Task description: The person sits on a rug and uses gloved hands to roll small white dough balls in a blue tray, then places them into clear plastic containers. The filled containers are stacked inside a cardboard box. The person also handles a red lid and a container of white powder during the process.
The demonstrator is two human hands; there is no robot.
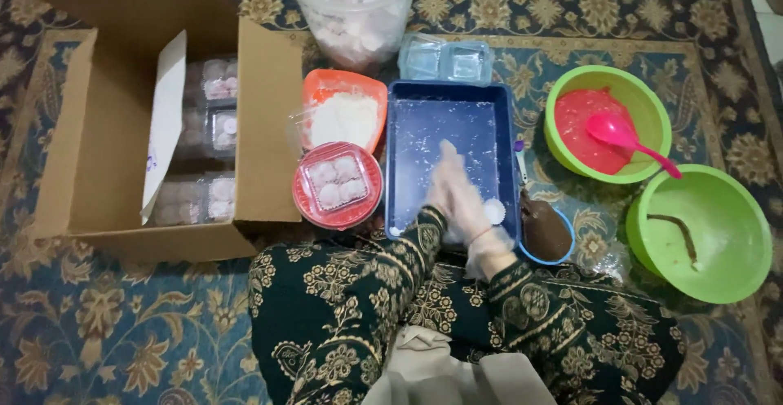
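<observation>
Blue plastic, rectangular and shallow, the floured tray point(408, 128) sits at the centre of the work area on a patterned carpet point(122, 315) and serves as the reference point. Both gloved hands meet over its near right corner: the right hand point(477, 213) and the left hand point(444, 181) are pressed close together, fingers gathered inward, but motion blur prevents confirming what, if anything, is enclosed between them. A small white round dough piece point(494, 210) lies on the tray floor just beside the right hand, touching or nearly touching the glove. Judged by appearance, this piece is soft, light and easily deformed, with a powdered surface that should resist sticking; it is best taken gently by its sides with fingertips rather than squeezed. Left of the tray stand an orange plastic dish of white flour point(342, 115) and, nearer the person, a round red lid bearing a clear pack of pale pieces point(337, 183). Further left, an open cardboard box point(106, 152) contains similar packs. Beyond the tray are empty clear packs point(447, 60) and a translucent tub of white pieces point(351, 5). Right of the tray: a small blue bowl of brown filling point(545, 230), a green bowl of red paste with a pink spoon point(608, 123), and a nearly empty green bowl point(701, 234).
</observation>
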